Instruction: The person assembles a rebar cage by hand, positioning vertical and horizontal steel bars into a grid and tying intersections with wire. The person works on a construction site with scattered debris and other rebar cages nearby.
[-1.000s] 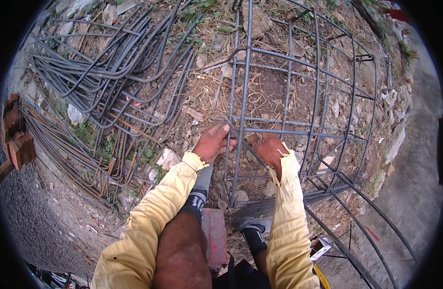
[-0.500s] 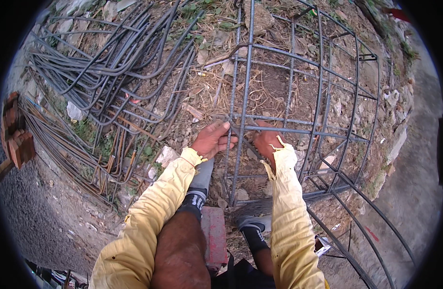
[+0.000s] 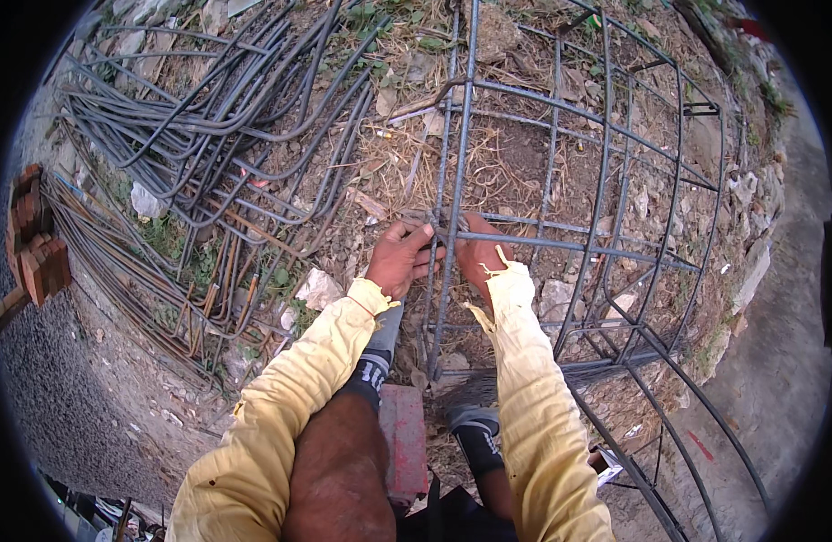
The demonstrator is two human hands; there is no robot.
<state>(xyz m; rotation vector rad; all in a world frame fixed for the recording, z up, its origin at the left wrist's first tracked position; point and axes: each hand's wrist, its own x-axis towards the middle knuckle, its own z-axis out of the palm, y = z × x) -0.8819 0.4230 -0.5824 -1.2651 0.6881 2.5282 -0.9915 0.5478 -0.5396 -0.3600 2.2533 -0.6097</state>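
Observation:
A cage of grey steel reinforcing bars (image 3: 579, 241) lies on the ground in front of me. My left hand (image 3: 399, 259) is closed around one of its thin ribbed bars, with the thumb close to a bar crossing (image 3: 437, 227). On the other side of that crossing is my right hand (image 3: 477, 256), curled beneath a bar. Its fingertips are partly hidden, and I cannot make out what it grips. Both forearms wear pale yellow sleeves with frayed cuffs.
Bent steel bars (image 3: 219, 122) lie piled at the far left, with thinner rusty rods (image 3: 126, 271) nearer. Reddish bricks (image 3: 42, 262) are stacked at the left edge. Long bars (image 3: 705, 411) stretch toward the lower right. A worn red block (image 3: 404, 438) is between my legs.
My right hand has moved left and slightly up, closer to the bar crossing. A dark thin tool seen under it before is now hidden. My left hand remains at the bar.

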